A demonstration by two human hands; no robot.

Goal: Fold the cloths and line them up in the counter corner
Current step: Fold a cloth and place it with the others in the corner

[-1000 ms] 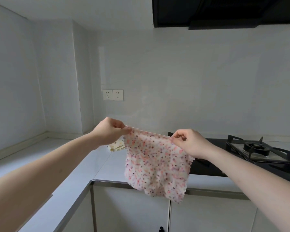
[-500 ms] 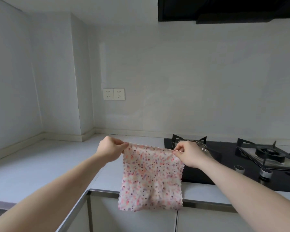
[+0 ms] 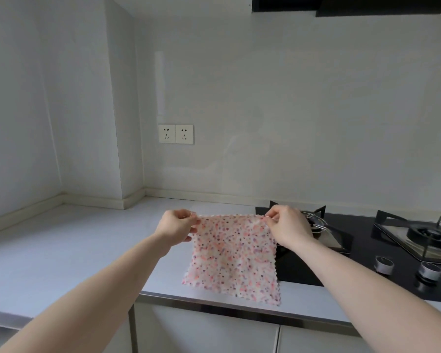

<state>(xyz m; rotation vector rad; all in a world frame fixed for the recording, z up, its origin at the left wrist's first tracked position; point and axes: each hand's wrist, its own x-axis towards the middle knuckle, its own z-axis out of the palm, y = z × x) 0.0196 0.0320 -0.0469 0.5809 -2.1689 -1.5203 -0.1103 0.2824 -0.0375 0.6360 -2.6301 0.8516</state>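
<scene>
We pinch the spotted cloth [image 3: 233,253] by its two far corners, left hand [image 3: 176,229] and right hand [image 3: 288,229] each with fingers curled on a corner. It hangs spread over the table [image 3: 69,250], just left of the black hob [image 3: 362,261].

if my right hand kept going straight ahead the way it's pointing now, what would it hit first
Probably the near pan support of the gas hob, which lies just beyond the right hand pinching the floral cloth. Depth is hard to judge; if the hand passes above it, the back wall comes next.
</scene>
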